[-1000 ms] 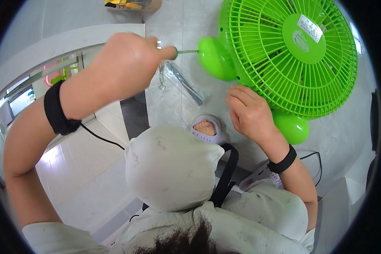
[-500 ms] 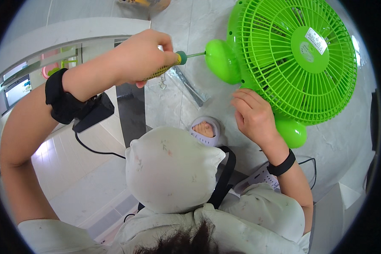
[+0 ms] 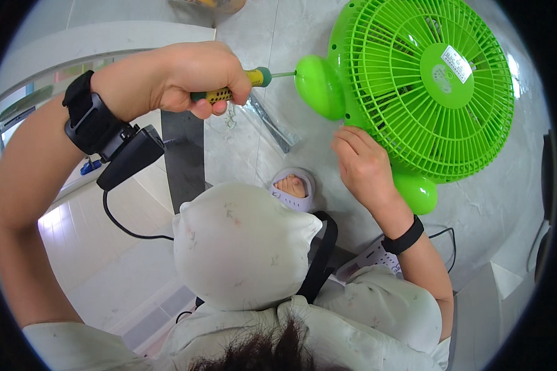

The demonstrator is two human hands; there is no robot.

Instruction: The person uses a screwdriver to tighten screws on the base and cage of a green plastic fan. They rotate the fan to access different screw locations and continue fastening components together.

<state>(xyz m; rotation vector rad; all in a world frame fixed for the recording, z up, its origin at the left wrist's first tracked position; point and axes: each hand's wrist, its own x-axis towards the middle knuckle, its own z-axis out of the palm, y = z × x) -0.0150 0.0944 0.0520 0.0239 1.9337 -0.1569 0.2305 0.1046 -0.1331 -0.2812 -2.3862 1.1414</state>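
Note:
My left hand (image 3: 207, 77) is closed around the yellow-and-green handle of a screwdriver (image 3: 257, 76). The thin metal shaft runs right, and its tip meets a small hole in a rounded green foot (image 3: 320, 88) of a bright green fan (image 3: 436, 93). The fan's round slatted grille faces up toward me, with a white label at its hub. At the fan's lower left rim is my right hand (image 3: 362, 164), its fingers curled and pressed together beside the edge. Whatever they pinch, if anything, is hidden. Another rounded green foot (image 3: 416, 191) sits beyond that wrist.
A clear plastic bag (image 3: 272, 123) with something dark inside lies on the grey tiled floor, with a small clear piece (image 3: 230, 116) beside it. My foot in a lilac sandal (image 3: 292, 187) is below the bag. Cables hang from straps on both wrists.
My left hand has turned on the screwdriver handle, its fingers now wrapped more fully round it. The whole view has shifted slightly; the right hand keeps its place at the fan's rim.

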